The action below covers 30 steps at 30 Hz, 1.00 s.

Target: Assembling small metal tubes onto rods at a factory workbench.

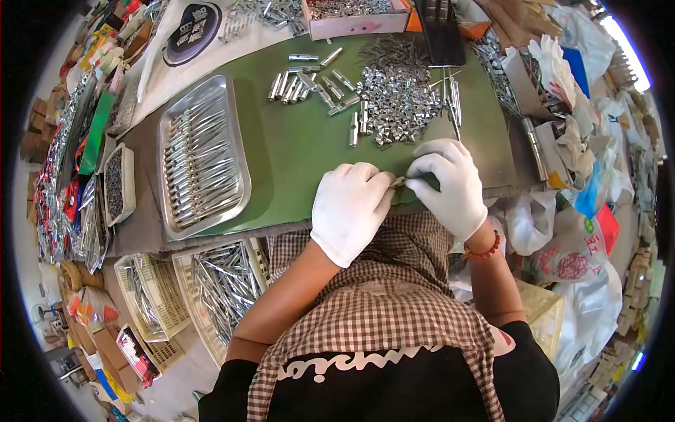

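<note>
Small metal part held at the counter

The gloved left hand and right hand pinch it with closed fingers by the near edge, right of a metal tray of silvery rods.

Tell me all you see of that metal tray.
The tray looks like shiny steel: shallow, rectangular, with rounded corners and a raised rim. It lies face up, slightly slanted, at the left end of the green mat. Slender metal rods lie side by side inside, thicker ends leftward. Neither left hand nor right hand touches it.
</note>
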### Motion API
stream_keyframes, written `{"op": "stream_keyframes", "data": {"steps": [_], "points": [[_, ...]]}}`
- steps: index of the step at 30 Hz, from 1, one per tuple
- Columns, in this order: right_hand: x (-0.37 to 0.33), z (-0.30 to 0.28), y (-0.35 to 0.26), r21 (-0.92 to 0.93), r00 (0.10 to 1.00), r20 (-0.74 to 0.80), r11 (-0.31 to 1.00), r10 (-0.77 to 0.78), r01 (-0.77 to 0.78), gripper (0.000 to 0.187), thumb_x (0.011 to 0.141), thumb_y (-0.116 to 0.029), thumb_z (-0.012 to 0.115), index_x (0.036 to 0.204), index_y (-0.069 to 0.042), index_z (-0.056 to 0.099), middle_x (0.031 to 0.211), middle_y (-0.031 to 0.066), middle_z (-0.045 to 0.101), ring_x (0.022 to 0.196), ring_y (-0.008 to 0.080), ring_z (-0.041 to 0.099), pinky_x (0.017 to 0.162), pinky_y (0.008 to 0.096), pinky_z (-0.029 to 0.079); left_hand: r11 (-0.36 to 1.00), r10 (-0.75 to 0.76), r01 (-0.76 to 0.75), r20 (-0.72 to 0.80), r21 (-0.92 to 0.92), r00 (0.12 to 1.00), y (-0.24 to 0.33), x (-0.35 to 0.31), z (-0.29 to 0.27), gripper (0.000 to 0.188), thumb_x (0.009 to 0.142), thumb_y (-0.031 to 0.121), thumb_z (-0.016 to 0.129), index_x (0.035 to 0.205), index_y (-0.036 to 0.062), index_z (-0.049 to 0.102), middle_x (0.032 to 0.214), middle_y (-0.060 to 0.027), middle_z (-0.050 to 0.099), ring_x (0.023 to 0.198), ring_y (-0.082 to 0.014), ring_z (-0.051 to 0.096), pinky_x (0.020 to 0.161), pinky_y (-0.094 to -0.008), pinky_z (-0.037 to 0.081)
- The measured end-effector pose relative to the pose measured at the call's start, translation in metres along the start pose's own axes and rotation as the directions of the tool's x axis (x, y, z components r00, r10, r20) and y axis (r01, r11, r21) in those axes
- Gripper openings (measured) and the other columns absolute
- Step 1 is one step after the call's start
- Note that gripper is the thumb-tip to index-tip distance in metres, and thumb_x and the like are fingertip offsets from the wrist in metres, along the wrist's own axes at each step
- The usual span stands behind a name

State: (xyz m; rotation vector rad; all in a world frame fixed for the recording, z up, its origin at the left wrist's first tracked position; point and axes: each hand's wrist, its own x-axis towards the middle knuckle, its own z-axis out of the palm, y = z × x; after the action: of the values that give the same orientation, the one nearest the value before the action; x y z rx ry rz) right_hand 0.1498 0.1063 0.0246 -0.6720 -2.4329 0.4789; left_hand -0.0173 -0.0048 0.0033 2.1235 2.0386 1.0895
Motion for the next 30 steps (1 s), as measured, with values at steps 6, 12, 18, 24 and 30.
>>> {"op": "stream_keyframes", "data": {"steps": [6, 12, 18, 24, 30], "points": [[0.001, 0.006, -0.004, -0.079, 0.995, -0.071, 0.995, -0.068, 0.062, 0.018, 0.072, -0.007, 0.075, 0.085, -0.013, 0.066, 0.101, 0.0018, 0.065, 0.105, 0.0266, 0.06, 0.092, 0.0433, 0.046, 0.998, -0.04, 0.041, 0.023, -0.038, 0.999, 0.002, 0.001, -0.002, 0.013, 0.08, 0.012, 0.07, 0.093, 0.0087, 0.07, 0.084, -0.0078, 0.063, 0.08, -0.0314, 0.061, 0.072, -0.0434, 0.048], [-0.001, 0.007, -0.008, -0.137, 0.989, -0.052, 0.982, -0.138, 0.129, 0.016, 0.072, -0.01, 0.075, 0.084, -0.014, 0.065, 0.102, 0.0006, 0.063, 0.105, 0.0265, 0.06, 0.091, 0.0441, 0.046, 0.999, -0.04, 0.04, 0.019, -0.034, 0.999, 0.003, 0.001, -0.003, 0.013, 0.079, 0.01, 0.07, 0.092, 0.008, 0.07, 0.085, -0.0086, 0.063, 0.08, -0.032, 0.061, 0.072, -0.0437, 0.048], [-0.002, 0.006, -0.011, -0.166, 0.99, -0.074, 0.98, -0.12, 0.107, 0.017, 0.071, -0.009, 0.075, 0.085, -0.014, 0.065, 0.102, 0.0003, 0.063, 0.106, 0.0261, 0.06, 0.092, 0.0435, 0.046, 0.998, -0.044, 0.045, 0.027, -0.039, 0.999, 0.004, 0.001, -0.004, 0.014, 0.079, 0.01, 0.07, 0.092, 0.0079, 0.07, 0.085, -0.0089, 0.063, 0.08, -0.0323, 0.061, 0.072, -0.0439, 0.047], [-0.001, 0.007, -0.015, -0.192, 0.986, -0.092, 0.974, -0.142, 0.122, 0.017, 0.071, -0.009, 0.074, 0.084, -0.014, 0.064, 0.101, 0.0003, 0.063, 0.105, 0.0257, 0.06, 0.091, 0.0433, 0.046, 1.0, -0.027, 0.027, 0.02, -0.001, 0.999, 0.0, -0.001, -0.001, 0.012, 0.082, 0.015, 0.07, 0.094, 0.0114, 0.07, 0.086, -0.0043, 0.062, 0.079, -0.0284, 0.062, 0.07, -0.0425, 0.049], [-0.001, 0.006, -0.014, -0.227, 0.988, -0.046, 0.965, -0.147, 0.133, 0.017, 0.072, -0.009, 0.074, 0.085, -0.014, 0.065, 0.101, 0.0001, 0.063, 0.104, 0.0253, 0.061, 0.091, 0.0433, 0.046, 0.998, -0.051, 0.052, 0.021, -0.037, 0.998, 0.002, 0.0, -0.002, 0.016, 0.078, 0.009, 0.07, 0.093, 0.0078, 0.07, 0.085, -0.0082, 0.062, 0.082, -0.0312, 0.061, 0.073, -0.0434, 0.048]]}}
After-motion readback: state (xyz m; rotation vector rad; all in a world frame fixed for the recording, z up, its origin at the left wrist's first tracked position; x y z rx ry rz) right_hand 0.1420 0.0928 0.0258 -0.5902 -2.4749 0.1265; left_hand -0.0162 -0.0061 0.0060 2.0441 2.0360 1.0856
